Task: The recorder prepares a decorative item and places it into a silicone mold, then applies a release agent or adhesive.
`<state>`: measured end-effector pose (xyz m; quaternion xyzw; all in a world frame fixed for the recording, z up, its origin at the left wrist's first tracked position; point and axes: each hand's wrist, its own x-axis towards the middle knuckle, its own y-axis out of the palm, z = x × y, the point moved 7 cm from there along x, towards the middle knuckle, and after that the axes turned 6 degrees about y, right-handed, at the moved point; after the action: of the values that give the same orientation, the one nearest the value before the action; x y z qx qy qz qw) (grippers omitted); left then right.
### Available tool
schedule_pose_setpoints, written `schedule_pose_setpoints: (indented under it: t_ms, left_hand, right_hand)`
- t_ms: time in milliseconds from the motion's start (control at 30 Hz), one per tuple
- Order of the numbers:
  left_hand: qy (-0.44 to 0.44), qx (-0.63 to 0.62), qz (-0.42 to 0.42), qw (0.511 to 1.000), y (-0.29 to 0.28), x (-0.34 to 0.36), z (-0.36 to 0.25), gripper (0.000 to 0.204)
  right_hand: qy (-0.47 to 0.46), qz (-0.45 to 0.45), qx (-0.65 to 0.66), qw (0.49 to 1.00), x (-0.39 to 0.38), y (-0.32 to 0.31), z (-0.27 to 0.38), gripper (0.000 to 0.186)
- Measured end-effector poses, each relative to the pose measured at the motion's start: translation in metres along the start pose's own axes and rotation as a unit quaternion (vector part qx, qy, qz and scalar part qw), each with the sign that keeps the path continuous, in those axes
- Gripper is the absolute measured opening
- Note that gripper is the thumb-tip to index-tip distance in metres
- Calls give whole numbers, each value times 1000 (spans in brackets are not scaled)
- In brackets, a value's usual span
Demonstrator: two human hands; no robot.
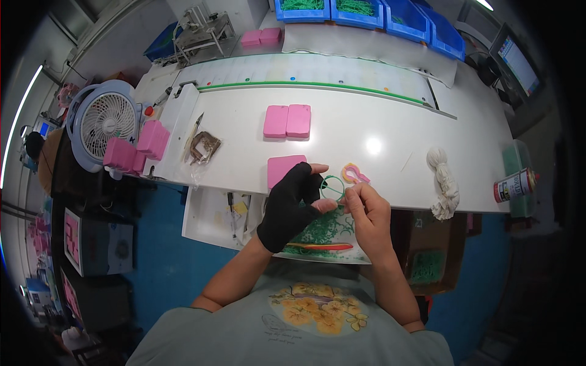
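Note:
My left hand (290, 207), in a black fingerless glove, holds a thin green ring (332, 177) upright between thumb and fingers. A thin green strand seems to cross the ring's opening. Bare, my right hand (371, 219) is pinched at the ring's right edge; what its fingertips grip is too small to make out. Just beyond them is a pink and yellow loop-shaped thing (349, 171), partly beside my right fingers. Under my hands, many small green pieces (323, 229) lie in an open drawer, with a red and yellow slim tool (323, 247) across them.
A pink block (284, 168) lies beside my left hand, and two pink blocks (287, 121) farther back. White cord (444, 183) hangs over the table's front edge at right, near a can (516, 185). A fan (107, 122) stands left; blue bins (357, 13) line the back.

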<state>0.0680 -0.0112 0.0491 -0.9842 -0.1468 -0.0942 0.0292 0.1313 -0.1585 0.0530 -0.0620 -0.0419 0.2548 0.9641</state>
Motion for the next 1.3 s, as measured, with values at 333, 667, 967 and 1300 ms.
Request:
schedule_pose_setpoints:
  t_ms: [333,667,967,1300]
  left_hand:
    - [4,49,54,997,3,0,3,61]
    - [87,156,35,983,2,-1,-17,47]
    - [119,90,1,989,-11,-1,-9,93]
    - [-12,-2,-10,1000,-11,-9,6,22]
  right_hand:
    - [17,25,44,999,-4,5,1,24]
    - [38,35,56,997,-4,4,-8,24]
    - [42,40,76,995,-4,6,-13,25]
    - [24,33,35,999,-13,14,-19,21]
